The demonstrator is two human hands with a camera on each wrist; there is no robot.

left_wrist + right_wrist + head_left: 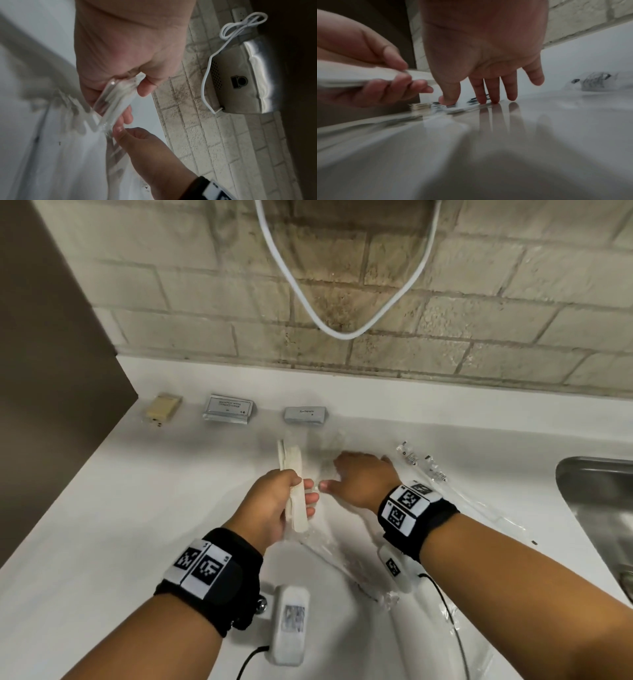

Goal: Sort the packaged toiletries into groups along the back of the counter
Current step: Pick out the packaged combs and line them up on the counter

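Note:
My left hand (298,498) grips a bundle of cream combs in clear wrappers (291,460) just above the middle of the white counter (137,525). The left wrist view shows that bundle (118,97) pinched between thumb and fingers. My right hand (346,470) lies beside it, fingers straight, fingertips (494,100) pressing on a flat clear packet (322,451) on the counter. Along the back stand a beige soap bar (162,409), grey shampoo sachets (228,409) and a grey toothpaste packet (306,416).
More clear-wrapped long items (424,465) lie to the right of my right hand. A steel sink (596,508) is at the far right. A white cable (342,332) hangs in front of the brick wall. A brown panel (51,371) bounds the left side.

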